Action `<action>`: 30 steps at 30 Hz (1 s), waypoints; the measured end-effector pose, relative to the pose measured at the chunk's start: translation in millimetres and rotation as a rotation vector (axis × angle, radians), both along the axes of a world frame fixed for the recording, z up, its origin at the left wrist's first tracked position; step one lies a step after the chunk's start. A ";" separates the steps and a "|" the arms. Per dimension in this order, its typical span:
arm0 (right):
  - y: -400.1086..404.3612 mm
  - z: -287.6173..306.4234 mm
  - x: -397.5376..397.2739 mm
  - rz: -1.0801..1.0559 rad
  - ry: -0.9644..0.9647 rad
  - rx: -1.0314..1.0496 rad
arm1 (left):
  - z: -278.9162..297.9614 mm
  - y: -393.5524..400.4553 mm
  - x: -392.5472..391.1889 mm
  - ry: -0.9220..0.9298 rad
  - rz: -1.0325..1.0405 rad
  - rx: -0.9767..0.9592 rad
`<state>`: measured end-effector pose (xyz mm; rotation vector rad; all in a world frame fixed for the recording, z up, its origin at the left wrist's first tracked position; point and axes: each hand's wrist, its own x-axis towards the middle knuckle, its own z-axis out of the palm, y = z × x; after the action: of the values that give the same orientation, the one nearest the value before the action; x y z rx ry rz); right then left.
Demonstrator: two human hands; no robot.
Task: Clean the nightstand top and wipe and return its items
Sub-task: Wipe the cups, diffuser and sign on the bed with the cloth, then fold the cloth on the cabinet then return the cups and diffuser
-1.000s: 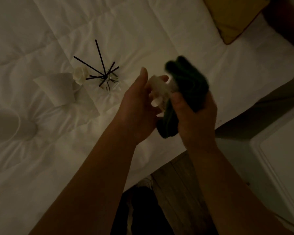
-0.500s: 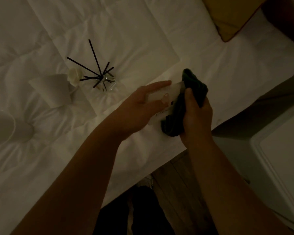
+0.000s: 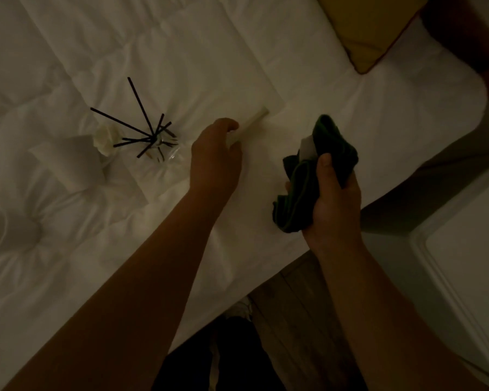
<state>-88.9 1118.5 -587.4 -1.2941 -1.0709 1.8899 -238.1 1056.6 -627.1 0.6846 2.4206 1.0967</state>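
Two hands work over a white bed point(image 3: 68, 277): the left hand point(image 3: 215, 156) curls around a pale tube point(image 3: 253, 119) lying on the covers, while the right hand point(image 3: 332, 201) grips a dark green cloth point(image 3: 302, 193). Black sticks in a jar point(image 3: 153, 139) lie nearby.

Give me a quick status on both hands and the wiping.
Left hand holds pale tube down at the bed. Right hand grips green cloth, a small white item bunched in it. Reed diffuser lies close left, not blocking.
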 end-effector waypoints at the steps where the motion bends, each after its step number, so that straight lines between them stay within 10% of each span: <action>1: 0.5 -0.1 1.5 0.010 -0.014 0.014 | 2.5 -2.6 4.4 0.012 -0.015 -0.028; 6: 0.0 8.6 9.1 0.085 -0.087 0.161 | 43.2 -23.9 56.5 0.204 -0.085 0.149; 10: -10.7 22.5 16.1 0.342 -0.172 0.417 | 74.5 -25.4 79.9 -0.794 -0.046 0.405; 13: -21.2 33.7 19.4 0.425 -0.200 0.549 | 78.1 -35.8 70.4 -1.007 0.022 0.494; 22: -62.2 99.6 -13.7 0.505 -0.099 -0.060 | 126.1 -130.9 31.7 -0.893 0.054 0.579; 30: -177.7 214.3 -86.2 0.952 -0.114 0.301 | 237.7 -312.6 -6.5 -0.723 -0.005 0.225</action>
<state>-175.1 940.8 -373.1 -0.7568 -2.2032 2.1446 -244.6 744.0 -389.4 0.2764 1.6968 1.3392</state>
